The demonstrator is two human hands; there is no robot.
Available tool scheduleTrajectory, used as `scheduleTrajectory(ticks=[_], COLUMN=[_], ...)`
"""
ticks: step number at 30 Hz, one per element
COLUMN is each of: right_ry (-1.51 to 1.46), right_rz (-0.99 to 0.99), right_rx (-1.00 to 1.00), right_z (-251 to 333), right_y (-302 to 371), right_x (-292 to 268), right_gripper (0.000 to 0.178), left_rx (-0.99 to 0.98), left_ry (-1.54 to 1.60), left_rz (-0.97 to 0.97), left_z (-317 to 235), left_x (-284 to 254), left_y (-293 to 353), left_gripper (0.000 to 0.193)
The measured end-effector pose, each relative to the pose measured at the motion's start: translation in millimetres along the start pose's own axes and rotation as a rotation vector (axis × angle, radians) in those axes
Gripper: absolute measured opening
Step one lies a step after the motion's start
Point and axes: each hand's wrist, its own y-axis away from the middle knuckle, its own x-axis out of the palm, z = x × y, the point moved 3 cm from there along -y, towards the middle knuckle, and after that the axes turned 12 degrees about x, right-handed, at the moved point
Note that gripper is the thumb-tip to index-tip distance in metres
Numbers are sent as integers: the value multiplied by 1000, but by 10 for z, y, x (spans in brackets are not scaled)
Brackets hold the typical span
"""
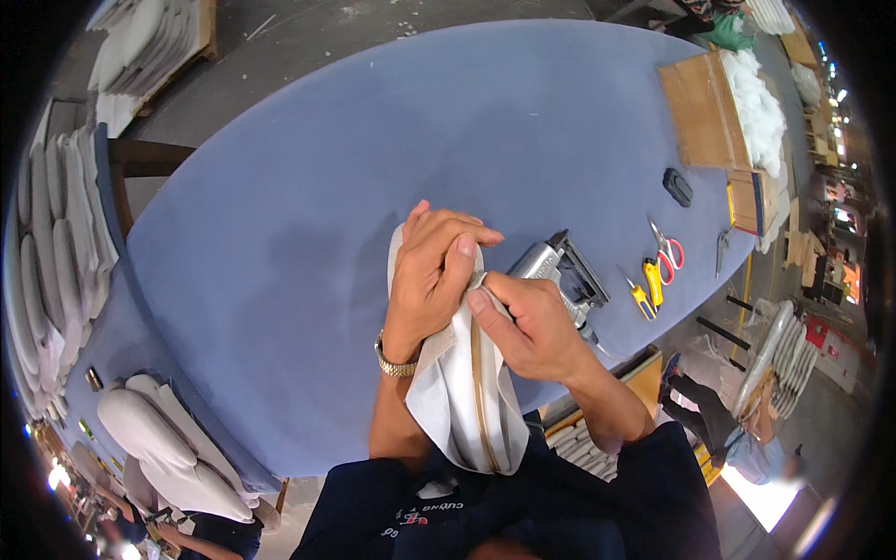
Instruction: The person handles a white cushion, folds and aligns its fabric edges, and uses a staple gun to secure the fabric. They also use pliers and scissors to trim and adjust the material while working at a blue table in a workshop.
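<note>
A long padded panel in pale grey-white fabric stands on edge close to my body, with a narrow brown strip running down its length and loose cloth flaring at its sides. My left hand, a gold-coloured watch on its wrist, wraps over the far end of the panel. Beside it, my right hand pinches the fabric at the strip between thumb and curled fingers. Just beyond my right hand, a silver and black staple gun lies on the blue table. My palms hide the panel's far end.
Red-handled scissors, a yellow-handled cutter, a yellow-handled pointed tool and a black object lie at the right. White stuffing fills a cardboard box. Pale panels are stacked at left. Other people work nearby.
</note>
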Motion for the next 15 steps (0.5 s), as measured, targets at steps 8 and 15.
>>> scheduleTrajectory(ticks=[8, 15], right_ry=[386, 665], right_rz=[-118, -104], right_rx=[-231, -231], right_z=[153, 239], right_y=[113, 187], right_x=[97, 223], right_gripper=[20, 14], left_rx=[56, 73], left_ry=[143, 203], left_rz=[-85, -80], left_z=[78, 124], left_x=[-13, -74], left_y=[116, 152], left_gripper=[23, 27])
